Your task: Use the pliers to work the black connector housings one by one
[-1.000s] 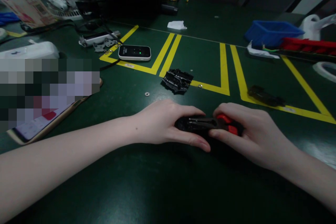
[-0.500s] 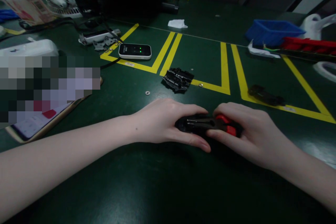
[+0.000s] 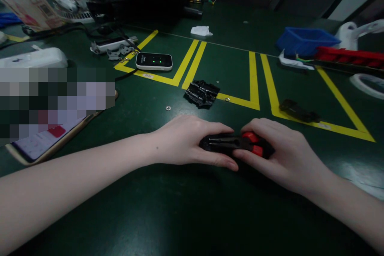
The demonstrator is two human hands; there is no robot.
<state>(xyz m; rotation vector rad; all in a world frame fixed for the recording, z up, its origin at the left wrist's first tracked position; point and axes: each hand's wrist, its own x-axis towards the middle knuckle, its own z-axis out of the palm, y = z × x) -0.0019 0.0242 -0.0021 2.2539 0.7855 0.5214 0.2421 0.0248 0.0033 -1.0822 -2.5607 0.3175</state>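
Note:
Between my hands, low over the table, lies a long dark thing [image 3: 223, 143] with a black narrow body and two red parts [image 3: 252, 137] at its right side; its shape resembles pliers, but dim light hides the detail. My left hand [image 3: 187, 140] is around its left end, thumb on the near side and forefinger on the far side, the other fingers hidden. My right hand [image 3: 285, 152] grips the red end with thumb and curled fingers. Beyond my hands sits a black ribbed plastic part [image 3: 201, 94]. A small metal ring [image 3: 168, 108] lies left of that part.
A phone [image 3: 39, 144] lies at the left, partly pixelated. Behind it are a white-edged device with green lights [image 3: 154, 61] and grey parts [image 3: 120, 52]. To the right are a dark part [image 3: 298, 111], a blue bin [image 3: 306, 42], a red strip [image 3: 354, 57] and a tape roll [image 3: 367, 85].
The view has shifted slightly, so the table things at right appear a little further left and lower. Both hands keep their hold, with the right hand and red parts slightly closer to the left hand.

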